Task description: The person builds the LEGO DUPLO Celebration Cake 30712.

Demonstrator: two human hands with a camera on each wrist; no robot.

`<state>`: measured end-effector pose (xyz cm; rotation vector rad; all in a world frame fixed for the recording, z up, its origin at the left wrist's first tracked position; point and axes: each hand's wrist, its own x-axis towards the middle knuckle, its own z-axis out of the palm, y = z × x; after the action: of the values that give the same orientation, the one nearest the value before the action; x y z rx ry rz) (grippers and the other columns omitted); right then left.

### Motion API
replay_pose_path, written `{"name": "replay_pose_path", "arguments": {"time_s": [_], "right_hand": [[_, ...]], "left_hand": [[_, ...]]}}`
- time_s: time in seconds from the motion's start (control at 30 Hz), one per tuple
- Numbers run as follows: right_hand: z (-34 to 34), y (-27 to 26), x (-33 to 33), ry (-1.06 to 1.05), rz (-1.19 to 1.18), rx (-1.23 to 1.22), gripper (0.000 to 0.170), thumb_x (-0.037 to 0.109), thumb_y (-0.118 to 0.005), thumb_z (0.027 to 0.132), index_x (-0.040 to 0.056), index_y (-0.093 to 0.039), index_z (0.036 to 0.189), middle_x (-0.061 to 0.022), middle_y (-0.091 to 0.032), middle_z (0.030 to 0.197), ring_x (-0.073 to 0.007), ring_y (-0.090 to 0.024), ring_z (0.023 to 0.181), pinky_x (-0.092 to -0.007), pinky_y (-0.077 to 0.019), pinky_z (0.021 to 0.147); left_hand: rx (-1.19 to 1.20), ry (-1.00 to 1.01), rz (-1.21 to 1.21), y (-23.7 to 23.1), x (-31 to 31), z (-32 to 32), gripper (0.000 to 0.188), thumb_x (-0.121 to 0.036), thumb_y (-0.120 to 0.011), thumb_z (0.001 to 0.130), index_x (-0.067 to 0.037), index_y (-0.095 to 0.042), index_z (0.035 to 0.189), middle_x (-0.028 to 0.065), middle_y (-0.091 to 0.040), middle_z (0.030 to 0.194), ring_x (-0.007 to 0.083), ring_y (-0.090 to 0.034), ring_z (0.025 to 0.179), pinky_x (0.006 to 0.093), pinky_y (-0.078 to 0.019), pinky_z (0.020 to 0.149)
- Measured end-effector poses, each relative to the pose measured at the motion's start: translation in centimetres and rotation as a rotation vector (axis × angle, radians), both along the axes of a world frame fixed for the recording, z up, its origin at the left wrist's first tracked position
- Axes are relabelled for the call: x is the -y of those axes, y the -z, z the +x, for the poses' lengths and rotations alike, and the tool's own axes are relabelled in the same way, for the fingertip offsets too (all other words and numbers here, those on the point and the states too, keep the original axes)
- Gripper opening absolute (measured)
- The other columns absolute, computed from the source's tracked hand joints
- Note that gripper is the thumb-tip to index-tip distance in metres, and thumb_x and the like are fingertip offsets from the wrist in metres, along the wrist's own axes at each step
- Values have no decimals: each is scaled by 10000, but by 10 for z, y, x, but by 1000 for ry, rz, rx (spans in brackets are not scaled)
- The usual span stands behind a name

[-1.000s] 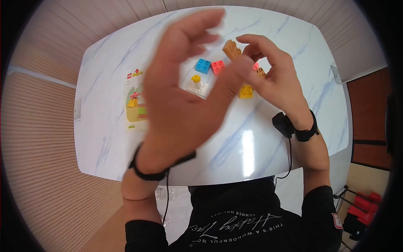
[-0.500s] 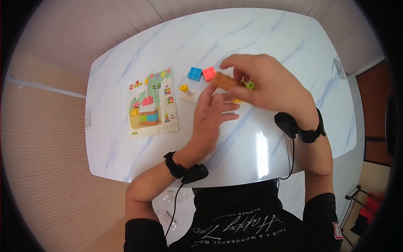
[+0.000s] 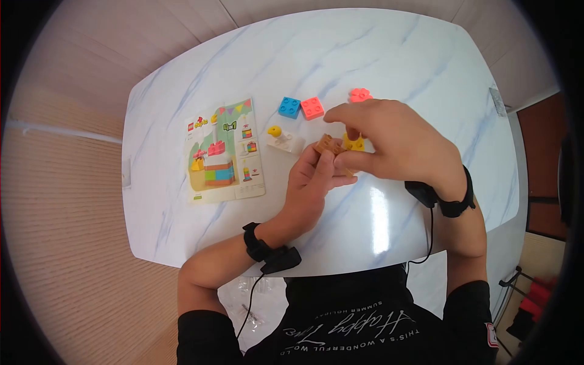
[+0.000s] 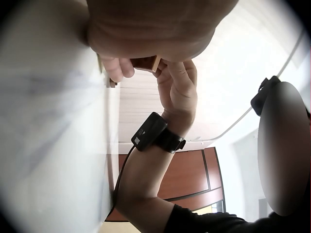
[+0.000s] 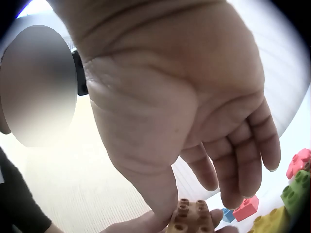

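My left hand (image 3: 307,191) holds a light brown toy brick (image 3: 329,145) between thumb and fingers, over the near middle of the table. In the right wrist view, the studs of this brown brick (image 5: 192,216) face up. Over it from the right comes my right hand (image 3: 398,140), its thumb right at the brick's edge and its fingers spread loosely away from it. A yellow brick (image 3: 354,143) lies just beyond the brown one, partly hidden by the right hand. The right wrist view also has a green brick (image 5: 296,194) beside the yellow one.
A blue brick (image 3: 289,107) and a coral brick (image 3: 312,108) sit side by side behind the hands. Nearer is a white piece (image 3: 286,144) with a yellow-topped part. A pink flower-shaped piece (image 3: 360,95) lies farther right. An instruction booklet (image 3: 225,152) is at left.
The brown brick, earlier in my right hand, has come down and nearer, and my left hand now grips it. My left hand first swung down from high in view.
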<state>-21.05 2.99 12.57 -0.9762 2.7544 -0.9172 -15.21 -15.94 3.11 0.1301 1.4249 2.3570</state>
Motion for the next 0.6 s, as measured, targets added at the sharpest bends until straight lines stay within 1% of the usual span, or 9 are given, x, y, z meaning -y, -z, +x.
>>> {"name": "replay_pose_path", "arguments": {"time_s": [0.03, 0.1, 0.27, 0.37, 0.43, 0.47, 0.53, 0.6], "right_hand": [[-1, -2, -2, -5, 3, 2, 408, 207, -711, 814, 14, -663, 1171, -158, -685, 808, -351, -671, 779, -419, -534, 721], [-3, -6, -5, 18, -72, 29, 429, 244, -733, 832, 18, -667, 1191, -160, -685, 834, -349, -664, 779, -419, -530, 723], [-7, -8, -8, 52, -67, -17, 426, 280, -757, 848, 7, -673, 1164, -164, -680, 843, -343, -667, 782, -416, -527, 720], [-7, -7, -9, 65, -57, -25, 424, 283, -765, 848, 4, -674, 1153, -162, -678, 838, -342, -667, 781, -418, -525, 715], [-8, -5, -10, 69, -48, -33, 420, 280, -766, 848, 3, -673, 1150, -162, -678, 838, -343, -666, 781, -418, -524, 713], [-9, -3, -10, 66, -50, -48, 419, 278, -767, 848, 4, -672, 1150, -162, -678, 839, -345, -665, 783, -418, -523, 712], [-9, -2, -11, 61, -52, -61, 418, 276, -769, 848, 5, -671, 1150, -162, -679, 840, -347, -664, 784, -419, -522, 711], [-10, -3, -10, 59, -42, -67, 418, 272, -772, 846, 9, -668, 1154, -161, -677, 835, -347, -664, 793, -418, -522, 719]], "left_hand": [[9, 19, -33, -1, 1, 1, 409, -286, -370, 1131, -21, -425, 1437, 170, -614, 1338, 270, -656, 1208, 446, -555, 1014], [14, 37, -47, 1, 2, 3, 411, -289, -372, 1130, -21, -425, 1438, 177, -610, 1341, 279, -657, 1204, 445, -553, 1013], [8, 82, -78, -1, 3, 4, 403, -280, -379, 1130, -16, -431, 1430, 190, -605, 1336, 292, -662, 1187, 441, -552, 1011], [12, 79, -97, -3, 3, 4, 390, -259, -417, 1119, -16, -436, 1423, 170, -611, 1321, 267, -658, 1188, 430, -549, 1017], [-2, 78, -120, -5, 4, 5, 393, -237, -476, 1099, -16, -438, 1421, 146, -615, 1308, 241, -639, 1211, 416, -546, 1021], [-2, 78, -119, -4, 5, 4, 393, -237, -476, 1099, -16, -438, 1421, 146, -615, 1308, 241, -639, 1211, 416, -546, 1021], [24, 82, -87, -2, 6, 4, 412, -202, -541, 1071, -16, -435, 1423, 130, -604, 1323, 222, -618, 1238, 404, -540, 1029], [21, 86, -86, -4, 6, 4, 423, -185, -556, 1063, -15, -427, 1428, 128, -598, 1330, 222, -614, 1244, 400, -539, 1030]]}}
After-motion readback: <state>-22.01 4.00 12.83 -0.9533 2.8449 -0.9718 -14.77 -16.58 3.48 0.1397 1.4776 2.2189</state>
